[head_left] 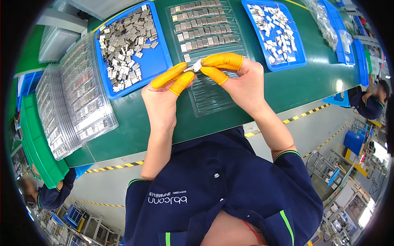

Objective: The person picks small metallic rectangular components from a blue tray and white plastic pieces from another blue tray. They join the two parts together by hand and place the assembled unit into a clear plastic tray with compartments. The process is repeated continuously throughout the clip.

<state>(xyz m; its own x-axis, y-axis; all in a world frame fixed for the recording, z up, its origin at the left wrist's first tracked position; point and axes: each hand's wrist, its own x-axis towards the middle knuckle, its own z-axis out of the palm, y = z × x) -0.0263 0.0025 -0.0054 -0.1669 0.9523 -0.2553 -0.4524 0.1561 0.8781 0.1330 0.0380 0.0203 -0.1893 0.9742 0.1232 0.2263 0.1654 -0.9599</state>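
Yellow finger covers are on the fingertips of both my hands, which meet over a clear plastic tray (pixel 213 96). My left hand (pixel 161 96) is closed in a pinch on a small metal-grey piece (pixel 188 69), mostly hidden by the fingers. A small white part (pixel 197 65) is pinched in my right hand (pixel 243 82), touching or very close to the grey piece. Beyond my hands, the tray holds several rows of grey block-shaped pieces with thin wires (pixel 205 30). The nearer grooves under my hands hold no pieces that I can see.
A blue tray (pixel 158 61) of loose grey metal blocks stands left, another blue tray (pixel 301 51) of small white wired parts right. Stacked filled clear trays (pixel 92 102) and a green bin (pixel 35 143) lie far left. Other people sit at both sides.
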